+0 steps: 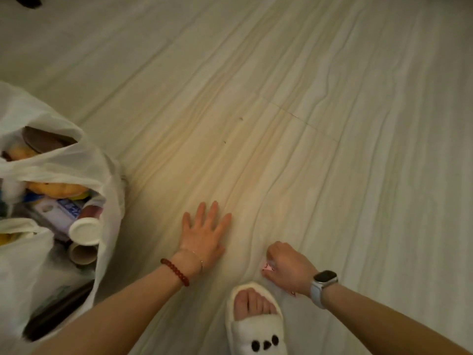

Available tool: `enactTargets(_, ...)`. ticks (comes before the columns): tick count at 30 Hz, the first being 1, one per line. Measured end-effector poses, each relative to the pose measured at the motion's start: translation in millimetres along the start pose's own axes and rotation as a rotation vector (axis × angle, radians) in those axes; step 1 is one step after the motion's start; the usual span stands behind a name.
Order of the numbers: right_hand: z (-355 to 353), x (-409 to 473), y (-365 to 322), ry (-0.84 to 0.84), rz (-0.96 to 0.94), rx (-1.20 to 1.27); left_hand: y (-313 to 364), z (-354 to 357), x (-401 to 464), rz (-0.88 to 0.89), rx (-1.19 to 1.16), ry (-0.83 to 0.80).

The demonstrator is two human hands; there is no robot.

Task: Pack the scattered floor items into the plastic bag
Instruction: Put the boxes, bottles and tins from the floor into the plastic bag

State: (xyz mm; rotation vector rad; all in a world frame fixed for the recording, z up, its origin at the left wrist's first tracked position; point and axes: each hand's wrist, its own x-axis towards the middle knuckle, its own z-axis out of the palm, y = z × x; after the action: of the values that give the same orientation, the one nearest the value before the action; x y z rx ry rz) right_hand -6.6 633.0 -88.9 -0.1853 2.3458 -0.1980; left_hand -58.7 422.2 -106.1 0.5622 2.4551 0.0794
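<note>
Head view: right hand (286, 265) curled, pinching small pink scrap (266, 267) at floor (332, 124) beside slipper (256, 326); left hand (204, 231) flat, empty, nearer bag (76, 160) far leftward.

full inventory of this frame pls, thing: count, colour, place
plastic bag: 1, white, floor at left, mouth open
white-lidded tub: 1, white, in the bag
cardboard tube: 1, tan, in the bag under the tub
other bag contents: several, mixed colours, not identifiable
pink scrap: 1, pink-white, in the right grip
slipper: 1, white with black dots, bottom centre
floor: pale wood grain
left hand: flat on floor, red bead bracelet
right hand: curled round the scrap, watch on wrist
</note>
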Motion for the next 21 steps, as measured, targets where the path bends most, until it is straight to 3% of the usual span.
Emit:
enactTargets(3,-3,11,-8,0.068,-0.016,0.004,-12,9,-1,-0.016,0.070,-0.026)
enactTargets(7,-36,35,-29,0.317,-0.052,0.204,-7,-13,0,-0.070,-0.002,-0.006)
enactTargets(9,-62,48,-44,0.462,-0.070,0.409,-7,-37,0,-0.111,-0.060,0.153)
enactTargets(12,-107,59,-69,0.663,-0.117,0.655,-22,-85,-10,-0.112,-0.062,0.545)
enactTargets(16,-161,57,-118,0.827,-0.314,0.891,-63,-147,-48,-0.131,-0.170,0.924)
enactTargets(21,-192,42,-199,0.803,-0.644,1.069,-134,-156,-115,-0.385,-0.291,1.052)
